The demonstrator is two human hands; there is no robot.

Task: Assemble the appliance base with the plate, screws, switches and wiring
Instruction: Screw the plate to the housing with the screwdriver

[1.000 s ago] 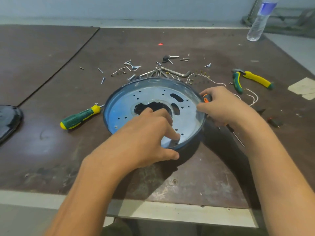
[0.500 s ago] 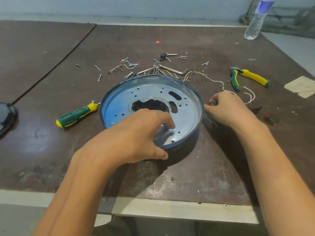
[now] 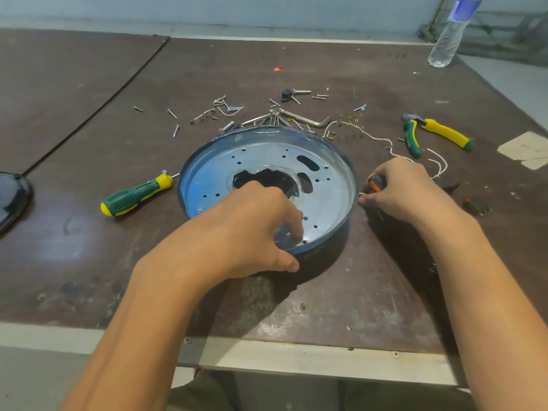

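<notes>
A round blue appliance base (image 3: 332, 173) lies open side up in the middle of the table, with a perforated metal plate inside it. My left hand (image 3: 249, 229) grips its near rim, fingers curled inside and thumb outside. My right hand (image 3: 406, 191) rests on the table just right of the base, holding an orange-and-black screwdriver (image 3: 375, 182) whose shaft is hidden under the hand. Loose screws (image 3: 221, 109) and white wiring (image 3: 382, 140) lie behind the base.
A green-and-yellow screwdriver (image 3: 138, 192) lies left of the base. Yellow-green pliers (image 3: 436, 133) sit at the right, a metal hex key (image 3: 308, 118) behind the base, a plastic bottle (image 3: 450, 34) at the far right corner, a black part (image 3: 12, 197) at the left edge.
My right hand has slid off the base's right rim and down onto the table beside it, still holding the screwdriver. My left hand keeps its grip on the near rim.
</notes>
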